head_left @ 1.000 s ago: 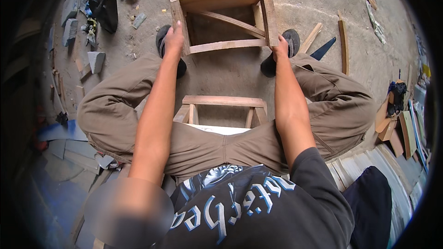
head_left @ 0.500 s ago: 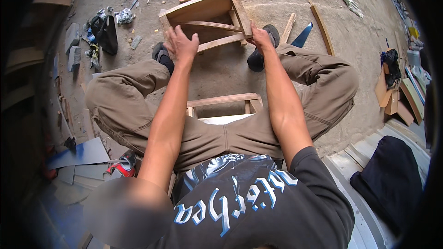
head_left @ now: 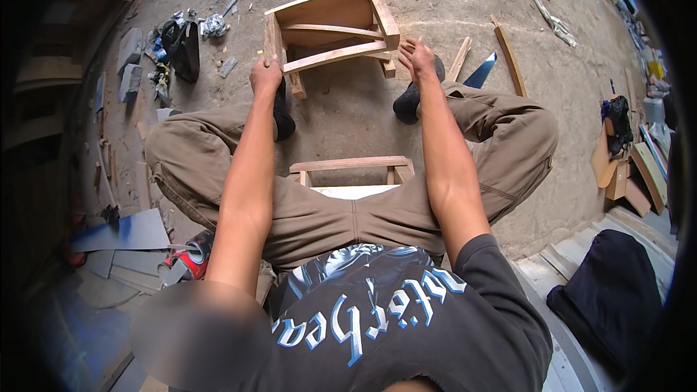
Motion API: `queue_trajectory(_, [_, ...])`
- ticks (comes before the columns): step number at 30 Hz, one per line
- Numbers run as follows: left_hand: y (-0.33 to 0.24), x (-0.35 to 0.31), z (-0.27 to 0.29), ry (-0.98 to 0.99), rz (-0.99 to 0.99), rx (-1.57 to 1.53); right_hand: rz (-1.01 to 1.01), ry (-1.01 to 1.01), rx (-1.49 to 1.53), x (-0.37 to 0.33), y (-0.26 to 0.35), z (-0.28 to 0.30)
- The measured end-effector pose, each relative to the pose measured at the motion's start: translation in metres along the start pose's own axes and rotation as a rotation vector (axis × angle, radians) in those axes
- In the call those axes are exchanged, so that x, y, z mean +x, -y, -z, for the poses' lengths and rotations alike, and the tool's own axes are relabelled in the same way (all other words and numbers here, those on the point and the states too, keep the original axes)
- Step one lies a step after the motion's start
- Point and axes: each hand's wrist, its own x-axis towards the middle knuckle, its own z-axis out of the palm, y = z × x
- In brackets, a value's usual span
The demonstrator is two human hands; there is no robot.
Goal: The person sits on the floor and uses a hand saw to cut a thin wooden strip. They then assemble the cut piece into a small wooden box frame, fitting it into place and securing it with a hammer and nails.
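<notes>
Between my feet, at the far centre, is a small wooden stool (head_left: 335, 56), tipped over so the hollow underside, legs and cross rails face me. My left hand (head_left: 266, 75) is closed around its near left corner, the thumb showing on top. My right hand (head_left: 419, 59) is just off the stool's right side, fingers spread and holding nothing. My right foot in a dark shoe (head_left: 408, 104) lies below that hand. Another wooden frame (head_left: 348, 164) with a white panel shows between my thighs, mostly hidden by my trousers.
A handsaw blade (head_left: 481, 71) and wood strips (head_left: 510, 56) lie right of my right hand. To the left are grey blocks (head_left: 130, 46), a black bag (head_left: 181, 51) and crumpled foil (head_left: 214, 26). Dark cloth (head_left: 613, 290) and board offcuts (head_left: 646, 178) are at the right.
My left hand, spread over the stool's near left before, is now closed on its left corner. My right hand has let go of the right side and opened. The stool has turned slightly.
</notes>
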Motion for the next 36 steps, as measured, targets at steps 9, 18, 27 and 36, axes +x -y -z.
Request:
queue_trajectory(9, [0.019,0.040,-0.016,-0.124,0.035,-0.337,0.242,-0.057,-1.011,0.018,-0.067,0.027])
queue_trajectory(18, [0.009,0.056,-0.017,-0.065,0.127,-0.478,0.574,-0.097,-0.979,-0.013,-0.051,-0.020])
queue_trajectory(27, [-0.003,0.056,-0.016,-0.060,0.098,-0.562,0.580,-0.130,-1.010,-0.010,-0.048,-0.034])
queue_trajectory(36, [-0.003,0.060,-0.021,-0.130,0.081,-0.508,0.580,-0.117,-0.993,-0.007,-0.047,-0.030])
